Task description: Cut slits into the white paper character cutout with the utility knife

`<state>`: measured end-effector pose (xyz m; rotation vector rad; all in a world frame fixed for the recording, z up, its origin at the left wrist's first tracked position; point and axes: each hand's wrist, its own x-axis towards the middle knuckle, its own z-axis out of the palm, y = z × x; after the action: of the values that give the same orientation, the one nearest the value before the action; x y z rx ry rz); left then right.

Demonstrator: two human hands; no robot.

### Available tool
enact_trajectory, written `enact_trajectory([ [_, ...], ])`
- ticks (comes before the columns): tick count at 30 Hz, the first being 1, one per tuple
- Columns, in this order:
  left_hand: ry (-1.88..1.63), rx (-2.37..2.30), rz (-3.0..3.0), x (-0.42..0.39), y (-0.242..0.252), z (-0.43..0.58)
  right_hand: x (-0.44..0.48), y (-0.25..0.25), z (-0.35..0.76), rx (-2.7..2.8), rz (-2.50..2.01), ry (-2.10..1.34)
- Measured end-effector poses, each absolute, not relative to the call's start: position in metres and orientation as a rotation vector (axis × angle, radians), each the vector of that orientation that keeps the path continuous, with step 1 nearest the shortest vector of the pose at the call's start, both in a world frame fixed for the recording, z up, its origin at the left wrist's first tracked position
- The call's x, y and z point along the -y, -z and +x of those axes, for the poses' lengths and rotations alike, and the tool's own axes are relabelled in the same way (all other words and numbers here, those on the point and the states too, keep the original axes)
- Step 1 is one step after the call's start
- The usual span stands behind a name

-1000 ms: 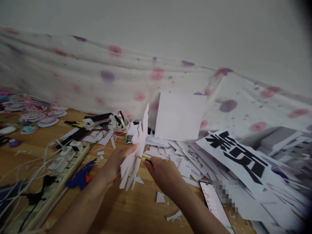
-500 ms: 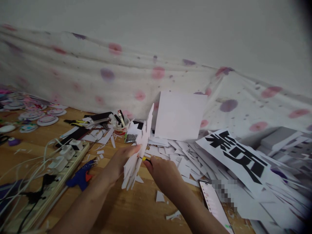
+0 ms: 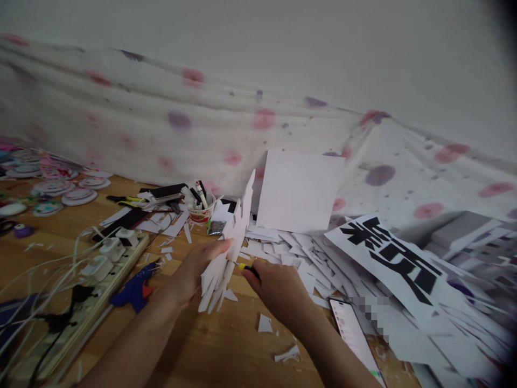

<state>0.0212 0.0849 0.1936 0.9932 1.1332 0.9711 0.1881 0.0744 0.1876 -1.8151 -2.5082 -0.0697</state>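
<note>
My left hand (image 3: pixel 204 264) grips a white foam-board cutout (image 3: pixel 241 218) with a jagged outline, holding it on edge above the table. Closed around a yellow-and-black craft knife (image 3: pixel 244 267), my right hand (image 3: pixel 278 288) is just to the right of the cutout. The thin blade points left and its tip meets the cutout's right side; how deep it goes I cannot make out. Small white scraps (image 3: pixel 265 323) lie on the wood below my hands.
A blue glue gun (image 3: pixel 133 291) and a power strip (image 3: pixel 95 307) with cables are at left. A cup of pens (image 3: pixel 201 207) and a blank white board (image 3: pixel 301 191) stand behind. Paper scraps, a sheet with a black character (image 3: pixel 388 258) and a phone (image 3: pixel 353 339) are at right.
My right hand and the knife have shifted slightly right, away from the cutout, showing more of the blade. The cutout has tilted a little in my left hand.
</note>
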Motion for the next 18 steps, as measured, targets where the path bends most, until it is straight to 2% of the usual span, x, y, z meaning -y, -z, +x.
enact_trajectory([
  [4, -1.013, -1.049, 0.932, -0.086, -0.186, 0.014, -0.071, -0.180, 0.188, 2.521, -1.700, -0.008],
  [8, -1.091, -0.985, 0.719, -0.085, -0.170, -0.003, -0.063, -0.174, 0.200, 2.390, -1.674, -0.366],
  [12, -1.244, -1.033, 0.441, -0.076, -0.145, -0.025, -0.057, -0.150, 0.219, 1.871, -1.725, -0.823],
  [18, -1.327, -0.754, 0.283, -0.061, -0.110, -0.043, -0.049, -0.084, 0.231, 1.115, -1.601, -1.022],
])
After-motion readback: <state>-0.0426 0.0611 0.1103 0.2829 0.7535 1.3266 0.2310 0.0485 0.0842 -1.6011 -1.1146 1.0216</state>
